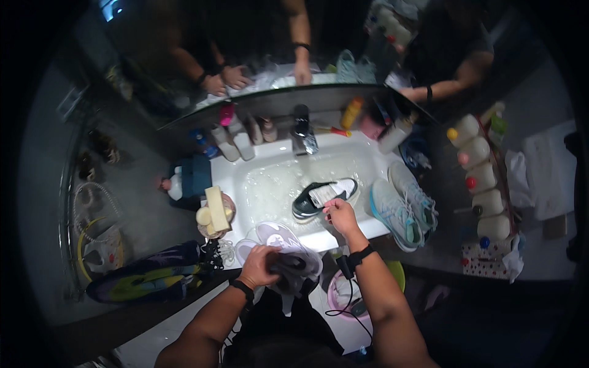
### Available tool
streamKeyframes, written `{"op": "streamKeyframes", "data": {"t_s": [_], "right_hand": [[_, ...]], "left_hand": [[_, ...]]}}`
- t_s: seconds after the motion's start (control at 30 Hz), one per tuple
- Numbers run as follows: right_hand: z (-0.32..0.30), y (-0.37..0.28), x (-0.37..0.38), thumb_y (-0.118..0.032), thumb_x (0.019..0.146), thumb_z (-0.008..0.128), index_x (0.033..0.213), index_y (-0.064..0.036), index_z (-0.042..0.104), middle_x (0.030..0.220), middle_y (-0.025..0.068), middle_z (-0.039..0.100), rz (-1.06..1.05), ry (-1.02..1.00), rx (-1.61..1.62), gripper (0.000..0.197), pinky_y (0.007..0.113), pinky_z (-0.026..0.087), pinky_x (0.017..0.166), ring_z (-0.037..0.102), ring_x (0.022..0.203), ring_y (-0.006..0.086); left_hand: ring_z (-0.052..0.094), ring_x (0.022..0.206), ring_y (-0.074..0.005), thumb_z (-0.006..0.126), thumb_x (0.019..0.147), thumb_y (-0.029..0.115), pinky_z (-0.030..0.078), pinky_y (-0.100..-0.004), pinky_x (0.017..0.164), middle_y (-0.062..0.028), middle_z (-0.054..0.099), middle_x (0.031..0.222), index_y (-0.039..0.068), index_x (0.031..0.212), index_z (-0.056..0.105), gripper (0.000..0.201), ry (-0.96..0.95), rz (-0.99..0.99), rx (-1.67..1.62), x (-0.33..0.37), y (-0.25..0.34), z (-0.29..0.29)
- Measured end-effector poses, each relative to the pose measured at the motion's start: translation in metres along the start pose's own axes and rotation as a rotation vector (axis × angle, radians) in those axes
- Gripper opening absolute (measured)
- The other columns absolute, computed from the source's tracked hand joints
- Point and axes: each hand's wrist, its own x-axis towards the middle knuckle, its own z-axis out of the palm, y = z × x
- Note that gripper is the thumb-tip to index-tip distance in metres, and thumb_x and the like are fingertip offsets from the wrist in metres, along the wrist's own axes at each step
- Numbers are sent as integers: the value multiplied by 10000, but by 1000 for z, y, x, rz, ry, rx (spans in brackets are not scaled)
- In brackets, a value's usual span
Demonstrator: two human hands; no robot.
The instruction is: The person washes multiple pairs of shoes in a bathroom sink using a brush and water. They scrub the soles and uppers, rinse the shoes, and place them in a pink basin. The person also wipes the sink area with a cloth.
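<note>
My left hand (pixel 261 267) is closed on a pale lavender sneaker (pixel 299 260) at the front rim of the white sink (pixel 228 184). Another light purple shoe part (pixel 273 233) shows just beyond its fingers, over the rim. A black-and-white shoe (pixel 307 199) lies in the foamy water (pixel 270 178), its white part toward the right. My right hand (pixel 339 216) is beside this shoe's near edge, fingers curled together. Whatever those fingers hold, if anything, is too small to make out.
A pair of pale grey-blue sneakers (pixel 399 211) rests on the sink's right side. Bottles (pixel 242 141) stand behind, left of the faucet (pixel 302 138). A basket with soap bars (pixel 215 214) sits at left. Several capped jugs (pixel 481 178) line the right. A pink basin (pixel 335 294) is below.
</note>
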Motion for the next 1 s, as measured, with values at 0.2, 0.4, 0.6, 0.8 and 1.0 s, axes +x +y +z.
{"op": "streamKeyframes", "data": {"t_s": [0.2,0.4,0.6,0.8,1.0], "right_hand": [[-68,140,-136,-87,1043,592,1039,-25,753,825,30,733,-132,203,29,173,282,523,639,645,679,99],[-129,435,-261,-169,931,655,912,-56,748,937,180,739,59,-142,-1524,147,498,607,770,731,860,370],[-158,549,-286,-466,814,820,1335,60,631,1332,330,699,954,531,-408,764,520,527,1110,656,1300,476],[-160,578,-208,-436,677,944,1347,67,623,1339,303,696,783,917,-353,897,491,517,1132,668,1277,444],[-154,569,-177,-505,726,936,1449,98,568,1443,300,651,829,1011,-259,1011,469,484,1182,620,1362,427]], "left_hand": [[660,1131,-416,721,676,194,487,-518,1023,-183,743,1279,62,924,620,299,-62,183,206,8,-2,8],[650,1051,-457,709,668,129,506,-509,967,-250,724,1211,29,907,597,282,-83,110,228,8,-5,11],[642,1028,-425,683,713,119,520,-445,938,-305,667,1234,-11,901,571,255,-94,31,275,-7,-14,7],[601,882,-249,858,794,346,488,-350,851,-174,635,1184,-25,999,608,493,-84,-1,323,-20,-25,-3],[649,1037,-252,888,854,316,530,-387,936,-144,606,1226,22,959,525,479,-24,-31,194,-30,-38,3]]}}
